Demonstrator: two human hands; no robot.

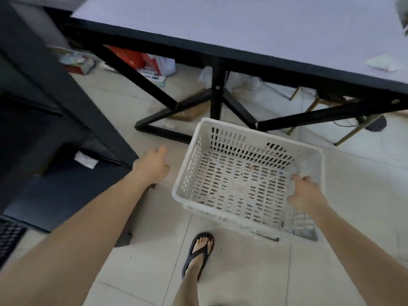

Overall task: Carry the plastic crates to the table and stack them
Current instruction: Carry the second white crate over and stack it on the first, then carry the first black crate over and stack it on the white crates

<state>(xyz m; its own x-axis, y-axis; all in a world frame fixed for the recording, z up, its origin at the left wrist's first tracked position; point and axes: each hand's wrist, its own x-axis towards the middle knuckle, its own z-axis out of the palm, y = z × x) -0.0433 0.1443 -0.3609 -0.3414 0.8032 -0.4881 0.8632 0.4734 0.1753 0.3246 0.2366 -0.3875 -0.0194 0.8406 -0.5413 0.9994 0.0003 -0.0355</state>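
A white slotted plastic crate (231, 173) hangs tilted above the tiled floor, just in front of the table's black legs. My right hand (305, 193) grips its near right rim, fingers curled over the edge. A second crate rim seems to sit under it at the lower right, but I cannot tell for sure. My left hand (154, 165) is stretched out to the left of the crate, apart from it, holding nothing, fingers loosely apart. The table (242, 29) with its pale top and black edge fills the upper part of the head view.
A dark cabinet (44, 107) stands at the left. Black table legs (217, 98) cross ahead. Bags, boxes and plastic wrap (141, 60) lie under the table. A white packet (384, 62) rests on the tabletop at right. My sandalled foot (198, 252) is on the tiles.
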